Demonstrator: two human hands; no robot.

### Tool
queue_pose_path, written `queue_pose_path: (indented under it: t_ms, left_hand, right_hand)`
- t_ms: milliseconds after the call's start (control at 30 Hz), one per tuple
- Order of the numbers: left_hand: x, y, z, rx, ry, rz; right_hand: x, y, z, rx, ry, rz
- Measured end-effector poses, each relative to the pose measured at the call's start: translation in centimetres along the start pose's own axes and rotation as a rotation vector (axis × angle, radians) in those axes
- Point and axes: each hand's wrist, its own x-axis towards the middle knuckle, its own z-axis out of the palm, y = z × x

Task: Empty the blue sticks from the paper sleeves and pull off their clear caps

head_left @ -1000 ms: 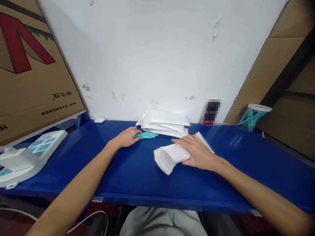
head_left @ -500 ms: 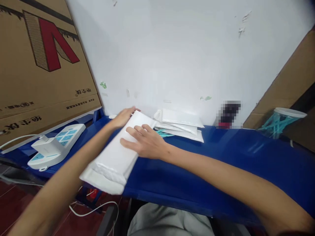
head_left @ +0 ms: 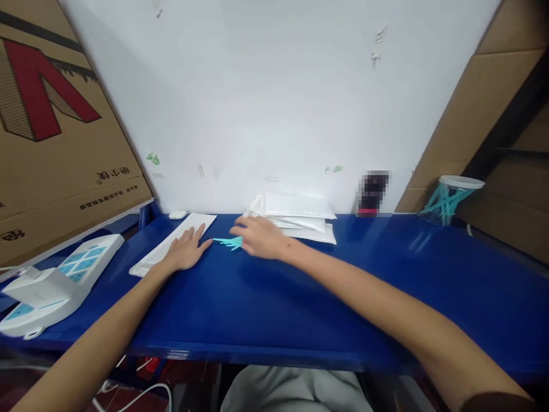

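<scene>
My left hand [head_left: 186,252] lies flat with fingers stretched out, its fingertips resting on the near edge of a white padded envelope [head_left: 169,245] that lies on the blue table [head_left: 300,286]. My right hand [head_left: 259,237] reaches across to a small bunch of teal sticks [head_left: 226,242] just right of the left hand. Its fingers curl down onto the ends of the sticks. Behind the right hand, a stack of white padded envelopes [head_left: 300,214] sits against the wall.
A white power strip with a plug [head_left: 55,280] lies at the table's left end below a large cardboard box [head_left: 51,143]. A small white object [head_left: 177,214] sits by the wall. A clear jar of teal sticks [head_left: 448,200] stands far right.
The white envelope, which both hands were carrying left, now lies flat at the left. My right hand has left it and moved onto the teal sticks.
</scene>
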Motion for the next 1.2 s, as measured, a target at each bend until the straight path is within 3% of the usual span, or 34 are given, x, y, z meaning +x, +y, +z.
queue_pose_path:
  t_ms: [100,200,300,433,500,633,733,833,1033,1200]
  left_hand:
    - [0.2,-0.4,0.6,-0.04,-0.056,-0.009]
    - [0.9,-1.5,0.4,-0.006,-0.013,0.026]
    - [1.2,-2.0,0.2,-0.001,0.034,0.038]
    - [-0.1,-0.5,-0.8,0.044,0.114,0.045]
    - [-1.0,1.3,-1.9,0.009,0.156,0.174]
    - [-1.3,6.0,-3.8,-0.1,-0.052,0.509]
    - [0.1,9.5,-4.3,-0.113,-0.19,0.624]
    - [1.9,12.0,-3.9,-0.168,-0.224,0.669]
    - [1.8,12.8,-2.6,-0.336,-0.232,0.746]
    - [0.0,12.4,-2.7,-0.345,-0.278,0.791]
  right_hand:
    - [-3.8,7.1,-1.9,-0.01,0.05,0.354]
    - [-6.6,12.5,-2.5,0.042,-0.069,0.654]
    - [-7.9,14.6,-2.1,0.078,-0.188,0.672]
    - [-7.9,14.4,-1.9,0.004,-0.184,0.606]
    - [-7.7,14.1,-2.1,-0.061,-0.173,0.572]
    - [-7.9,13.9,-2.5,-0.101,-0.122,0.537]
    - [-9.0,13.7,-2.8,-0.09,-0.045,0.528]
    - [-10.7,12.9,-3.5,-0.013,0.056,0.506]
    - [-13.6,9.6,-5.7,0.173,0.038,0.57]
    - [-15.2,8.3,-5.3,0.267,-0.03,0.576]
